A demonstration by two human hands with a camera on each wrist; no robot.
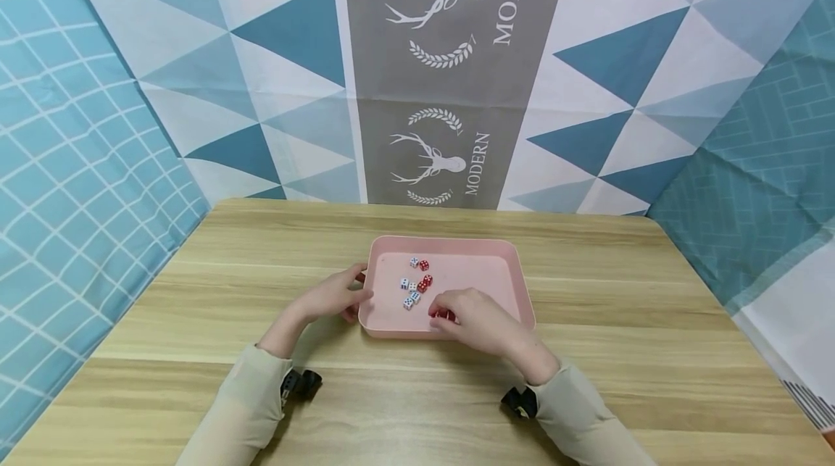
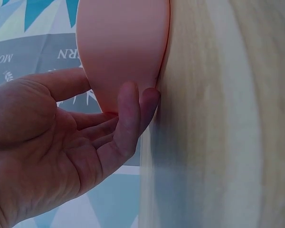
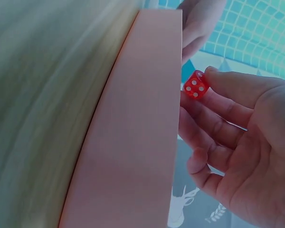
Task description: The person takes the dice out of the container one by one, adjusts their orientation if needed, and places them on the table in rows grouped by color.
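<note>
A shallow pink tray [image 1: 472,263] lies on the table, holding several white dice [image 1: 407,303] and a few red dice [image 1: 424,265] loosely grouped left of its middle. My left hand [image 1: 335,296] grips the tray's left side, its thumb at the rim and its other fingers against the outer wall [image 2: 128,47]. Over the tray's front part, my right hand [image 1: 479,321] pinches a red die [image 3: 195,85] between thumb and fingers. In the right wrist view that die shows beside the top edge of the tray wall [image 3: 133,114].
The wooden table [image 1: 404,393] extends around the tray on all sides. Behind it hangs a patterned cloth [image 1: 430,89] with deer heads and triangles; blue gridded cloth [image 1: 59,161] covers the left side. Black wrist straps with cameras [image 1: 520,402] sit at the sleeves.
</note>
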